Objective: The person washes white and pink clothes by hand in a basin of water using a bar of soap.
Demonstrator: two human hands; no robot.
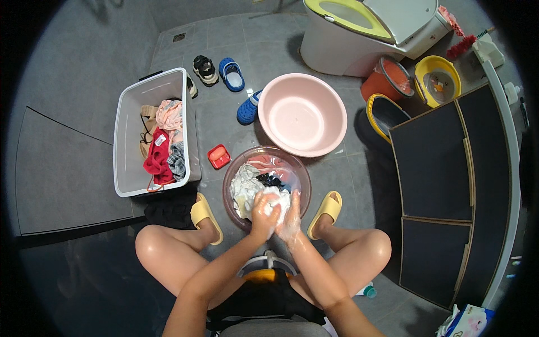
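Between my feet stands a translucent brownish basin (306, 185) with water and wet clothes. My left hand (265, 212) grips a soapy white cloth (276, 204) over the basin's near side. Against the right of that cloth lies my right hand (291, 217), suds on its palm and wrist; its fingers point away from me, and whether they grip the cloth I cannot tell. Beside the hands, a whitish garment (244, 185) lies in the basin, with pink clothing (269, 163) at the far side and a dark piece (269, 181) in the middle. The cloth's underside is hidden.
A pink tub (301, 120) stands beyond the basin. Left are a red soap box (219, 156) and a white storage bin (191, 139) holding clothes. Blue clogs (231, 75) and black shoes (205, 70) lie farther off. Several buckets (389, 80), a toilet (337, 46) and a dark cabinet (433, 168) are right.
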